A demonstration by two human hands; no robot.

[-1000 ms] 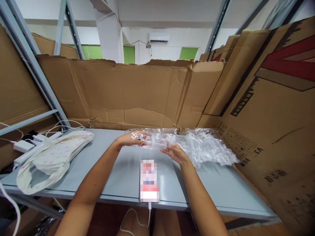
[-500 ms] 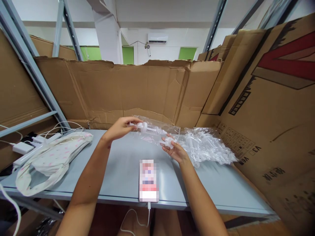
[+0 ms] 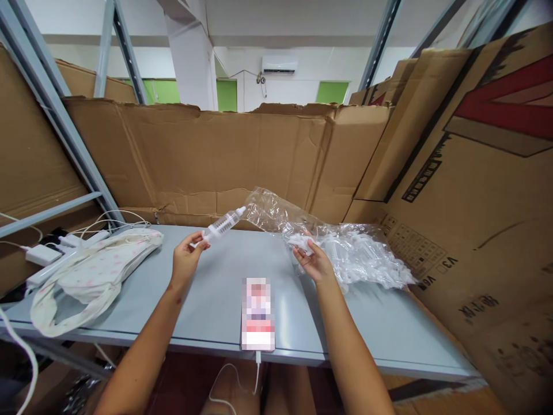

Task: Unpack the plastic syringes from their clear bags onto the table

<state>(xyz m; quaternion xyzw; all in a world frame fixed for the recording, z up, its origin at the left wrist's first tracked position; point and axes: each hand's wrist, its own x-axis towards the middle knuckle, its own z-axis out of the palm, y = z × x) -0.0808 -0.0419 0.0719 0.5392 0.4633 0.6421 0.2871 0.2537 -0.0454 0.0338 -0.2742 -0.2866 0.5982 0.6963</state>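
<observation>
My left hand [image 3: 189, 249] is closed round the white end of a clear plastic syringe [image 3: 223, 225] with dark markings along its barrel. The syringe tilts up to the right above the table, its white tip close to the open end of a clear plastic bag [image 3: 276, 210]. My right hand [image 3: 314, 259] grips this bag near its middle, fingers curled by a white plastic part [image 3: 300, 242]. Whether that part lies inside the film is hard to see. More white and clear plastic pieces [image 3: 367, 259] fill the bag to the right of my hand.
A phone [image 3: 258, 314] with a white cable lies at the front edge of the grey table [image 3: 216, 311]. A pale cloth bag [image 3: 95, 271] and a power strip [image 3: 64, 265] are at the left. Cardboard [image 3: 224, 155] walls the back; a large carton [image 3: 484, 202] stands at the right.
My left hand has drawn the syringe out of the bag, leftward and toward me. The bag's mouth now stands free of it. My right hand has shifted slightly right.
</observation>
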